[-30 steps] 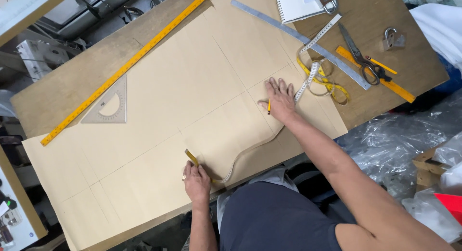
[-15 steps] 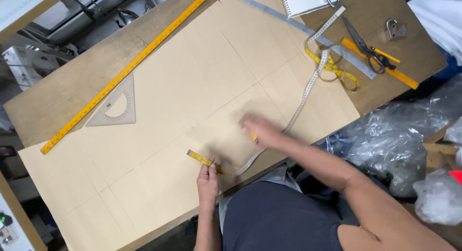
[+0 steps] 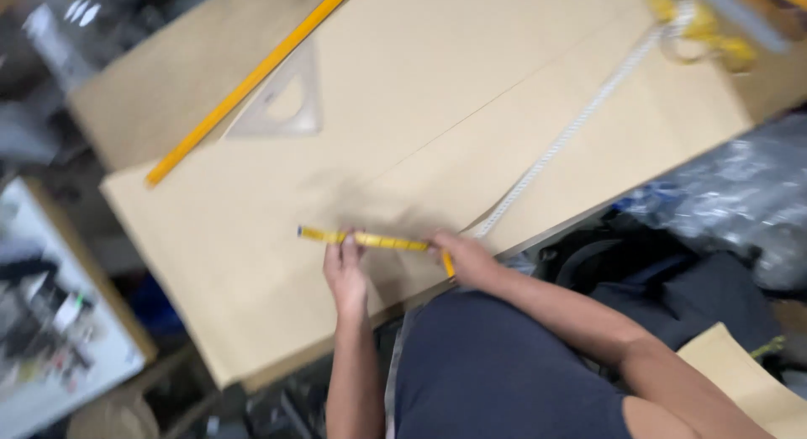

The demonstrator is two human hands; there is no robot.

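Counter (image 3: 143,111) carries big tan paper sheet (image 3: 403,128), spread flat for marking; long yellow ruler (image 3: 248,81) and clear set square (image 3: 282,107) lie well beyond both hands, parked. Left hand (image 3: 346,275) presses fingers flat on short yellow ruler (image 3: 361,238), pinning it. Right hand (image 3: 466,256), curled closed around a yellow pencil (image 3: 449,265), sits at that ruler's right end, blurred

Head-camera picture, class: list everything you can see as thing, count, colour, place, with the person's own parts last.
brown paper sheet: one, tan, across the table
long ruler: one, yellow, upper left on the paper
set square: one, clear, beside the long ruler
tape measure: one, white and yellow, running up to the right
short ruler: one, yellow, near edge, under both hands
pencil: one, yellow, in right hand
left hand: on the short ruler
right hand: at the short ruler's end
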